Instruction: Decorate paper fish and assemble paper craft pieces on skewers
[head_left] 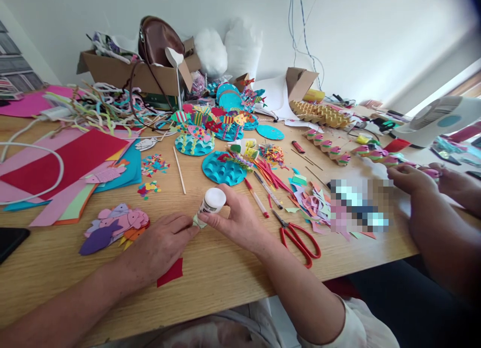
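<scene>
Though in hand (240, 220), bottle (210, 203) near pens (257, 198).

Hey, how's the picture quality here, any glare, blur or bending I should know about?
Head view: bright daylight at the right washes out the wall near the white fan-like device; wide-angle stretch near the edges, with the black phone-like object cut off; a pixelated patch hides something right of the red-handled scissors; print on the white bottle too small to read.

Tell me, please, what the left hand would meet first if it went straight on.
Probably the white bottle in the right hand, just past the pale green piece at the left hand; depth is unclear.
</scene>
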Motion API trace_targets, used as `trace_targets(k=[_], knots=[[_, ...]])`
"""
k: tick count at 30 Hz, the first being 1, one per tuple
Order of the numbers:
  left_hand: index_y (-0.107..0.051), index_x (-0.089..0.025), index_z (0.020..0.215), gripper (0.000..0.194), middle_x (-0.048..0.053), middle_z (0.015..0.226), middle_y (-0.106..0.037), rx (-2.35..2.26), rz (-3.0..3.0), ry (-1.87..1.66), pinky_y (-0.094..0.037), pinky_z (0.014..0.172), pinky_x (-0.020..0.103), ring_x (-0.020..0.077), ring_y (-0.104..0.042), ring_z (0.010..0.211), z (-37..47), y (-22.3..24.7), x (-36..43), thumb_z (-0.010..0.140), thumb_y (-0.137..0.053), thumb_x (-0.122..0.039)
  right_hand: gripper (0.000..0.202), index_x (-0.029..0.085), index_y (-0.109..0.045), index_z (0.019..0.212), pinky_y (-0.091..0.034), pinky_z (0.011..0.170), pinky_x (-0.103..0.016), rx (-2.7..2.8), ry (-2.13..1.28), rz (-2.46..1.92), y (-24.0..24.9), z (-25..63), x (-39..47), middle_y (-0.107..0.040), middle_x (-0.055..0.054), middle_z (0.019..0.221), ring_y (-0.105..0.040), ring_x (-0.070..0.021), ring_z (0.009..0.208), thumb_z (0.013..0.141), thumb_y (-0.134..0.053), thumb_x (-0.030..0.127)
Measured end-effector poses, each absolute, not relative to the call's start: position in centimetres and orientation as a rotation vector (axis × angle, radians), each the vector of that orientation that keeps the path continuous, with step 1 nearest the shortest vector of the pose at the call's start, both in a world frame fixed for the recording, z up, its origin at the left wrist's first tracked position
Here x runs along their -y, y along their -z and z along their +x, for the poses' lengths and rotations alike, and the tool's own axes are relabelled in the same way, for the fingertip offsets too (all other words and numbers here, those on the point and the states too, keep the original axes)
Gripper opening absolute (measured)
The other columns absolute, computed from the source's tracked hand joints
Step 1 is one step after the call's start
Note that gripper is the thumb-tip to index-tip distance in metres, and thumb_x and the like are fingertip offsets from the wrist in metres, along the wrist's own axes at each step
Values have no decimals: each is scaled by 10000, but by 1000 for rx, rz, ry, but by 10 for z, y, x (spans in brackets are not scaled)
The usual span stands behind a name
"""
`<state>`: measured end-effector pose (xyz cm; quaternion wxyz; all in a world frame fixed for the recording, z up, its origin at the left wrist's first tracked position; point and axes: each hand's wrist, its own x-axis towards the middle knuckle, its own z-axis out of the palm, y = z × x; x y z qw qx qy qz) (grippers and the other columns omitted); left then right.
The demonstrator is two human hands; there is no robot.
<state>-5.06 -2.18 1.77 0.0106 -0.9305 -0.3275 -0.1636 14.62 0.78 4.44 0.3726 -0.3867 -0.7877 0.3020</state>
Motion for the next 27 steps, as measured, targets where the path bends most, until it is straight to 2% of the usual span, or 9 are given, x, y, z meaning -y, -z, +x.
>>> trace_targets(k=[14,27], knots=[[-617,-152,1003,298,80,946,-642,1006,-2906,562,-515,801,321,187,-591,884,-51,-18,22,860,-369,-71,213,198,-480,784,-359,576,-224,2029,-738,-1065,-49,153,-8,-547,23,713,-501,-124,653,776,-631,347],[-607,-162,1001,330,72,925,-630,1022,-2891,621,-517,796,325,180,-576,877,-50,-11,22,860,-327,-59,205,202,-483,785,-344,572,-246,2001,-625,-1168,-47,159,-15,-549,17,702,-490,-135,645,784,-613,360]])
